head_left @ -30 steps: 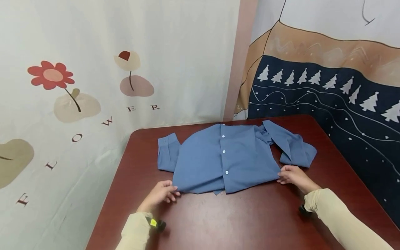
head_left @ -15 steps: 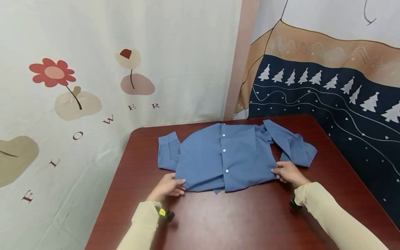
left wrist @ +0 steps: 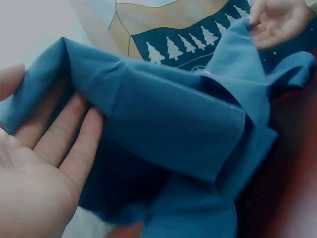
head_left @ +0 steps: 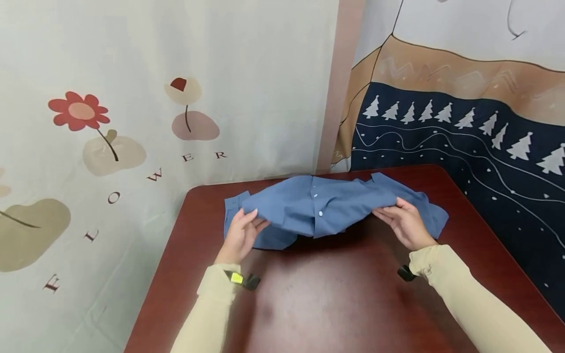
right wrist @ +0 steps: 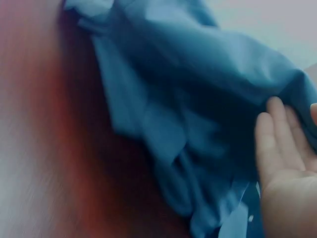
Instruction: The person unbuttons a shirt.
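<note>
- Up comes the shirt (head_left: pixel 300 208): since the earlier frame its near edge has left the table (head_left: pixel 331 304) and gone farther off, left hand (head_left: pixel 241 238) and right hand (head_left: pixel 407 226) travelling with it.
- Nearest, pale-sleeved arms reach in from left and right, a small dark device (head_left: pixel 253 282) at the left wrist.
- Left hand pinches the left end of that raised edge, thumb in front, fingers behind; right hand pinches the right end, its fingers stretched beneath the cloth.
- Step in hand, by the look of it: lifting this edge and turning it up toward the far side.
- Next move, I'd judge, calls for both grips staying level and the cloth drawn smooth, because the middle is sagging by the buttons (head_left: pixel 321 214).
- Beyond the hands, the rest of the shirt is bunched along the table's far side, left sleeve (head_left: pixel 232 208) and right sleeve (head_left: pixel 434 215) out at either end.
- Farthest back, flower curtain (head_left: pixel 256 73) left, tree-print cloth (head_left: pixel 419 135) right.
</note>
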Demonstrator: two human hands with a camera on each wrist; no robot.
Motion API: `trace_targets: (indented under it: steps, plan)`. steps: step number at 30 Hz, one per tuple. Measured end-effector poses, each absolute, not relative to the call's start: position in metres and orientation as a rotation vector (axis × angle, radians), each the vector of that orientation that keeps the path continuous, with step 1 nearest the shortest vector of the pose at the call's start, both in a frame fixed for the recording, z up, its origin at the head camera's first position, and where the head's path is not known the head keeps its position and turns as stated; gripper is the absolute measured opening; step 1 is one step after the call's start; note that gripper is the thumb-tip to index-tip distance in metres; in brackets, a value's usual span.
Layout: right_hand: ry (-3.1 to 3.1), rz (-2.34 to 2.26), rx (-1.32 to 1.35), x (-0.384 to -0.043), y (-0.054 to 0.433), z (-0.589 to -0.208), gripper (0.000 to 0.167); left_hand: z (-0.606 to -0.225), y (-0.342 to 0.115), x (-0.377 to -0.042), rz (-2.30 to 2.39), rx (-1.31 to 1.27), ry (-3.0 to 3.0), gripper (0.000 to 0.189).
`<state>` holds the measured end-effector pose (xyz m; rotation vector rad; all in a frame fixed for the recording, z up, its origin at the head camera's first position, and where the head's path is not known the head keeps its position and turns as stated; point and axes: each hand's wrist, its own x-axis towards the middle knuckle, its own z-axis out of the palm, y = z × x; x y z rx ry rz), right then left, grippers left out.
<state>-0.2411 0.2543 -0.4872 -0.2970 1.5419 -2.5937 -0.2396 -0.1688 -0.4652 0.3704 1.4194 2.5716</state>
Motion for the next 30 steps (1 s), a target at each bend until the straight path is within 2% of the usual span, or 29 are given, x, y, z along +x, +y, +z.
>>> trace_targets:
  steps: [5,8,11,15,19,24,30]
  plan:
    - [1.972,-2.120,0.009,-0.224,0.269,-0.516,0.024,-0.511,-0.196,-0.208,2.395,0.035,1.622,0.007]
    - [2.165,-1.812,0.160,-0.216,0.274,-0.533,0.014,-0.536,-0.207,-0.194,2.112,-0.188,1.859,0.025]
    - [2.305,-1.620,0.216,-0.214,0.278,-0.541,0.022,-0.546,-0.214,-0.189,1.873,-0.291,2.028,0.040]
    - [2.409,-1.541,0.248,-0.220,0.280,-0.538,0.025,-0.546,-0.217,-0.193,1.712,-0.296,2.202,0.034]
    - [2.430,-1.516,0.230,-0.227,0.281,-0.535,0.026,-0.545,-0.221,-0.201,1.659,-0.296,2.325,0.017]
    - [2.379,-1.469,0.103,-0.226,0.291,-0.535,0.043,-0.538,-0.231,-0.203,1.688,-0.219,2.232,0.039]
    - [2.271,-1.402,-0.048,-0.215,0.311,-0.532,0.046,-0.534,-0.246,-0.196,1.565,0.021,2.026,0.045]
